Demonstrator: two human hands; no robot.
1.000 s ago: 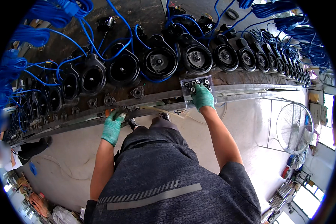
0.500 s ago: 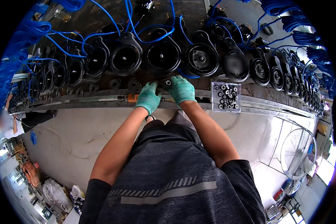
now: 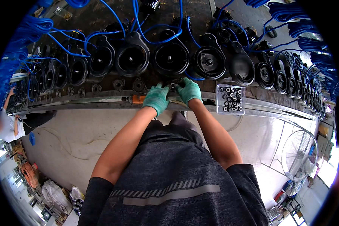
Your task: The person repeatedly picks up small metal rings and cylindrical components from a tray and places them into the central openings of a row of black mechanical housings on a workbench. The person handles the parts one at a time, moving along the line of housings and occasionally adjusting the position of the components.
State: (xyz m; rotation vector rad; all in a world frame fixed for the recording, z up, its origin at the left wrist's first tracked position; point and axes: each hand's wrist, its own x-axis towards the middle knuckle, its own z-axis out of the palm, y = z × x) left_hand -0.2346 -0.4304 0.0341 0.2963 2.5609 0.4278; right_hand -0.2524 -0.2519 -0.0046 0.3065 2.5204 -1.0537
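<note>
My left hand [image 3: 157, 99], in a green knit glove, is at the near edge of the bench, its fingers bent against a small dark flanged part [image 3: 173, 86]. From the other side my right hand [image 3: 189, 92], gloved alike, closes its fingertips on the same part. The fingers hide much of it, and whether a ring sits in its middle cannot be made out. Left of my hands lie similar round flanges, one [image 3: 138, 85] close to my left hand. An orange-bodied tool [image 3: 138, 99] lies just beside my left wrist.
A clear plastic box [image 3: 230, 99] of small black-and-white rings stands to the right. Black round housings [image 3: 171, 58] line the bench, with blue cables [image 3: 113, 15] behind them. A large fan [image 3: 299, 155] stands on the floor at right; another person [image 3: 7, 126] is at far left.
The black-and-white ring that showed at my right fingertips is no longer distinct; the fingers now meet around the flanged part. The whole view has shifted slightly.
</note>
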